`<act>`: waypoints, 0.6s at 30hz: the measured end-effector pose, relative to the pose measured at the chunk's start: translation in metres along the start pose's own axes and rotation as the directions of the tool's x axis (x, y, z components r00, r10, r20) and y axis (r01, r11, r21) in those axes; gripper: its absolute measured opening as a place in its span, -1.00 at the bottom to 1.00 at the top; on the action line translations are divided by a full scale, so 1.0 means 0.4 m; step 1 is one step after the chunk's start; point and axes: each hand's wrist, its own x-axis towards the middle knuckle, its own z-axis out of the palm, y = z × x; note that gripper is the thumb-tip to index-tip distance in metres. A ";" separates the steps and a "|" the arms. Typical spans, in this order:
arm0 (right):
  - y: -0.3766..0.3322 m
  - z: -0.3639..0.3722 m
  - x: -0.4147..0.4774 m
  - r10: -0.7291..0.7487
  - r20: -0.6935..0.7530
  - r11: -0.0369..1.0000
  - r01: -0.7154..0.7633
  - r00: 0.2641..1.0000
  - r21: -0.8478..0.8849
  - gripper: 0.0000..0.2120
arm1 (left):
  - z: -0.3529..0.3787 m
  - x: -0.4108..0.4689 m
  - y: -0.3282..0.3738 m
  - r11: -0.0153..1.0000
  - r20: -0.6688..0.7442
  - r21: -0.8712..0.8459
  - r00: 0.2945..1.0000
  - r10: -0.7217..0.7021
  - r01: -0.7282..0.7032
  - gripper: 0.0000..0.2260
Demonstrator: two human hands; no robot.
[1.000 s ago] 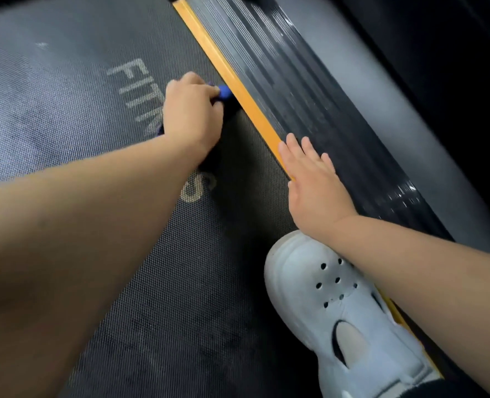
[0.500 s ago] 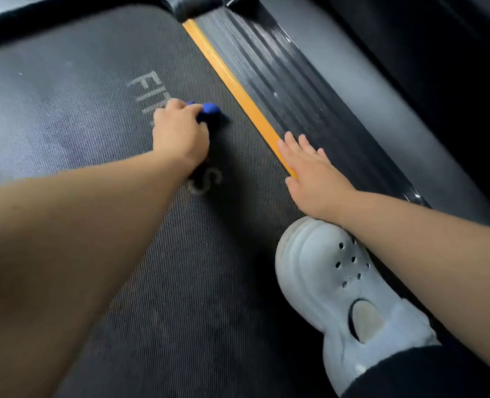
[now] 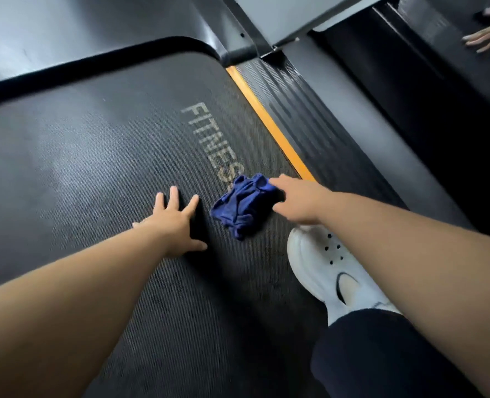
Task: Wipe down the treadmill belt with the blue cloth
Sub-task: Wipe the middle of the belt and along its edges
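The blue cloth (image 3: 245,205) lies crumpled on the dark treadmill belt (image 3: 100,156), just below the printed word FITNESS. My left hand (image 3: 175,222) rests flat on the belt to the cloth's left, fingers spread, holding nothing. My right hand (image 3: 295,199) reaches in from the right, its fingertips touching the cloth's right edge without a closed grip.
A yellow strip (image 3: 266,122) and a ribbed black side rail (image 3: 304,116) run along the belt's right side. My white shoe (image 3: 330,271) stands on the belt's right part. Another person's fingers (image 3: 485,35) show at the top right.
My left hand has let go of the cloth and now lies flat on the belt. My right hand has left the side rail and come onto the cloth. The view has pulled back.
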 end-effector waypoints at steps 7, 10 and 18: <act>-0.107 0.118 -0.117 -0.133 0.031 0.991 0.133 0.991 0.007 -0.32 | -0.018 -0.016 0.032 0.997 -0.017 -0.072 1.000 -0.026 0.025 0.07; -0.098 0.159 -0.044 -0.136 -0.059 0.988 0.131 0.989 -0.086 -0.30 | -0.010 -0.004 0.047 0.993 -0.009 -0.075 0.996 -0.087 0.086 0.06; -0.089 0.132 0.203 -0.096 -0.426 0.995 0.071 0.900 -0.074 -0.61 | -0.001 0.024 0.033 0.996 -0.052 -0.022 0.994 -0.093 0.092 0.07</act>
